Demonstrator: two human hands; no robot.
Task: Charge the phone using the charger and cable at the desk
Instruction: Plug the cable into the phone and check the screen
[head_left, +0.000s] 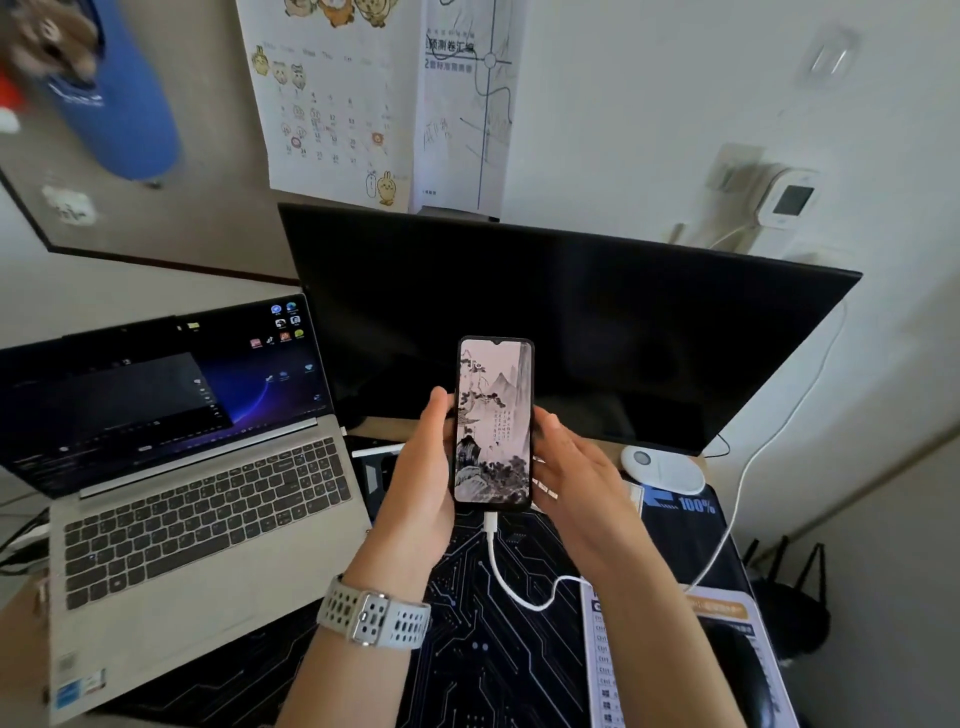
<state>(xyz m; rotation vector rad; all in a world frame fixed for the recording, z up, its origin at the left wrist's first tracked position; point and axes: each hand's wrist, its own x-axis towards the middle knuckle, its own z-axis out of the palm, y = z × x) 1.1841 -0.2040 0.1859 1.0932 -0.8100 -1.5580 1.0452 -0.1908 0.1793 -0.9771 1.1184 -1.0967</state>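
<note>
A black phone (493, 421) is held upright above the desk, its screen lit with an ink-landscape picture. My left hand (423, 467) grips its left edge and my right hand (576, 467) its right edge. A white cable (511, 582) is plugged into the phone's bottom, loops over the desk mat, passes under my right forearm and rises at the right toward the wall. Up there a white charger (787, 200) with a small display sits in a wall socket.
An open silver laptop (197, 499) stands on the left. A dark monitor (571, 332) fills the back. A black circuit-print mat (483, 654) covers the desk. A white round device (662, 470) lies under the monitor's right side. A printed card (670, 660) lies near my right arm.
</note>
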